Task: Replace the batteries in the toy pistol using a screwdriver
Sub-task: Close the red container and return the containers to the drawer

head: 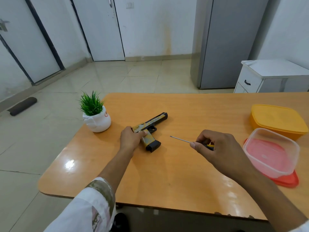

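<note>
Item under task: black-and-yellow plastic toy pistol [156, 122]. Lies flat on its side on the orange-brown laminate surface [184, 106], in the far-left part, nearer the left edge than the right. Muzzle toward the far-right corner; handle, with black base, toward the near edge.

Left grip [131, 139]: clasped over the rear end of the toy pistol, thumb laid across the top of the handle. Reaches in over the near-left corner, white patterned sleeve [93, 206] ending at the elbow.

Right grip [217, 148]: clenched round the yellow-and-black handle of a thin steel-shafted screwdriver [180, 139], near the middle of the surface. Shaft directed left toward the toy pistol; tip short of it, no contact. Height of tip over the surface: cannot tell.

Also on the surface:
- Small white rounded pot of green grass-like plant [97, 120] at the far-left corner, near the pistol's rear end.
- Yellow lidded plastic box [277, 119] at the right edge.
- Clear plastic box [270, 153] just nearer along the same edge, standing on a red lid [288, 180]. Contact with the yellow box: cannot tell.

Beyond the far edge: tall grey refrigerator [230, 42] and white cabinet [267, 76] with a black drawer handle. On the tiled floor off the left edge: dark cylindrical roll [22, 106].
</note>
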